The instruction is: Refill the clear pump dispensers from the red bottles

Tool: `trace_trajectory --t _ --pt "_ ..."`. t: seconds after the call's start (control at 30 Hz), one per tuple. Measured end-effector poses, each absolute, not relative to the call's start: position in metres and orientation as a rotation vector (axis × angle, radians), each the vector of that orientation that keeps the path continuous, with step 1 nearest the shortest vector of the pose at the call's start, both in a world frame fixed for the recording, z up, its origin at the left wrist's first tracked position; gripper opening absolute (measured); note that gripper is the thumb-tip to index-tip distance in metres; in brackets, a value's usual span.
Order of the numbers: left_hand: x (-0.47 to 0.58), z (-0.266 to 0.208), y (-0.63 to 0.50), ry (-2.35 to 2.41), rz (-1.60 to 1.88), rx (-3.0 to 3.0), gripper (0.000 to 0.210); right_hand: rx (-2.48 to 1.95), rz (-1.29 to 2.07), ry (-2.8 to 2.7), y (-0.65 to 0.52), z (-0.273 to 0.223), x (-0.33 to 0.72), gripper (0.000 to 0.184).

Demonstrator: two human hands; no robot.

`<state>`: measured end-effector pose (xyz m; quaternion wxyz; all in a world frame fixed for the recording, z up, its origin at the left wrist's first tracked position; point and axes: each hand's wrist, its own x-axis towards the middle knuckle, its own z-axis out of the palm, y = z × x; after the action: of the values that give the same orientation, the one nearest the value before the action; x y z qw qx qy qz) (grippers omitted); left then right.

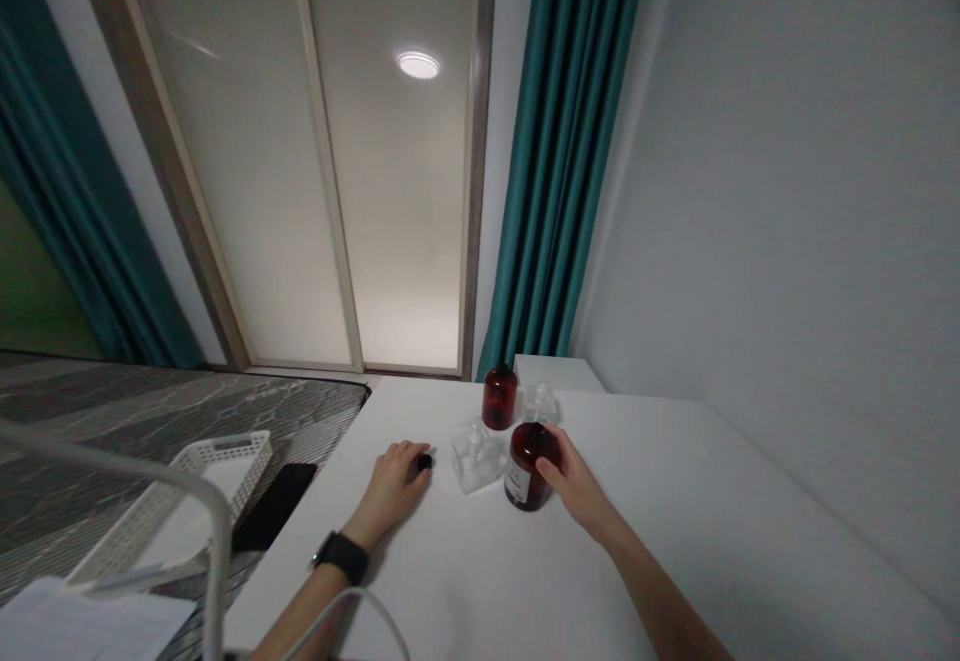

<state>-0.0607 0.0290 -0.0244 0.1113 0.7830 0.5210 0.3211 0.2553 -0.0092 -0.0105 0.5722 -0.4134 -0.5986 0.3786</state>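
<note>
My right hand [574,481] is wrapped round the upper side of a dark amber bottle [531,481] with a black top and a white label on its front. Near the table's left edge, my left hand [399,479] pinches a small round black cap [424,462] between thumb and fingers. Between the two hands lies a clear, crumpled-looking plastic piece [477,456]. A second amber bottle [499,399] stands upright farther back, and beside it sits another clear plastic piece [538,403]. Whether the held bottle touches the table is hard to tell.
The white table [480,581] ends at a wall [780,241] on the right. Left and lower are a white basket [247,466], a dark flat object [281,501] and papers [90,626]. A grey curved bar [217,561] and white cable [379,606] cross the lower left.
</note>
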Motion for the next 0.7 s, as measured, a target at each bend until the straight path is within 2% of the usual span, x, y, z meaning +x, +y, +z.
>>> trace_trajectory --t 0.23,0.47,0.7 --pt "-0.055 -0.011 0.018 1.397 1.215 2.262 0.042 -1.039 0.774 -1.262 0.009 -0.022 0.262 0.06" --pt "-0.009 0.006 0.017 1.215 1.154 2.33 0.066 -1.051 0.723 -1.2 0.013 -0.03 0.259 0.065" --pt "0.011 -0.011 0.023 1.249 1.185 2.242 0.061 -1.104 0.619 -1.198 0.012 -0.034 0.255 0.065"
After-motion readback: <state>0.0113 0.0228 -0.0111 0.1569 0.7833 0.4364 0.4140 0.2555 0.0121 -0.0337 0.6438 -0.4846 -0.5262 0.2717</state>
